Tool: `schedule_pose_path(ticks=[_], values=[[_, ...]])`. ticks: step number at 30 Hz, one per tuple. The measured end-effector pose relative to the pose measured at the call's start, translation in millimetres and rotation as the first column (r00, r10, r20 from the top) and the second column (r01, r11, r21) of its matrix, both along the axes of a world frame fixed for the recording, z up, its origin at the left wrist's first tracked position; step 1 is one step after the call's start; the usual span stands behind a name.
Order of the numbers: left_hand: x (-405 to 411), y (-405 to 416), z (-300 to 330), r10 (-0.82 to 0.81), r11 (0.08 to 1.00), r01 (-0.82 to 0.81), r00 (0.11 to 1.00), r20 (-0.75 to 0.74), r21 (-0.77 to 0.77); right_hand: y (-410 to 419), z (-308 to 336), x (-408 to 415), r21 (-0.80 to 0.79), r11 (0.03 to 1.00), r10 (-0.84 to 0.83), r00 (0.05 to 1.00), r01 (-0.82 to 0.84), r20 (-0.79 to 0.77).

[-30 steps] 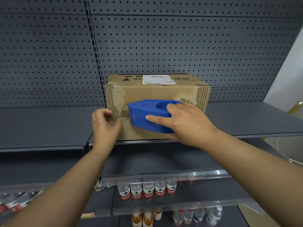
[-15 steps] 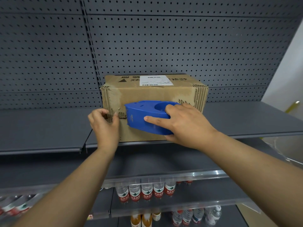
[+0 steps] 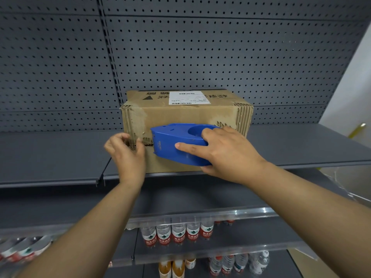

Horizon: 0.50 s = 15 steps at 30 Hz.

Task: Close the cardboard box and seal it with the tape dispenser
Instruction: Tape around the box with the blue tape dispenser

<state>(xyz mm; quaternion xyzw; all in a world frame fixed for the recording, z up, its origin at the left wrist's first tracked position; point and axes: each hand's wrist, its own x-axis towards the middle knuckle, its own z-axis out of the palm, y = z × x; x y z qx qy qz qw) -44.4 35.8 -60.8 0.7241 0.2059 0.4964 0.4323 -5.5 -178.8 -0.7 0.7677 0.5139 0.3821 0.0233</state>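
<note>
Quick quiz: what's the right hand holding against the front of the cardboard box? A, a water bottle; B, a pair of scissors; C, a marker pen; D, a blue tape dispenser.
D: the right hand grips a blue tape dispenser held against the seam on the cardboard box's front face.

Even, fairly bright indoor light falls from above, leaving soft shadows under the shelf [image 3: 301,149], mild glare on the clear plastic shelf edge [image 3: 241,212], wide-angle bending of the edges, and blurred lower corners.
</note>
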Motion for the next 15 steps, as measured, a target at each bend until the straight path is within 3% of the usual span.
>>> schedule_pose_path(ticks=[15], values=[[1.2,-8.3,2.8,0.026,0.998,-0.023,0.998,-0.055,0.057,-6.1,1.2,1.8,0.024,1.0,0.012,1.0,-0.011,-0.012]])
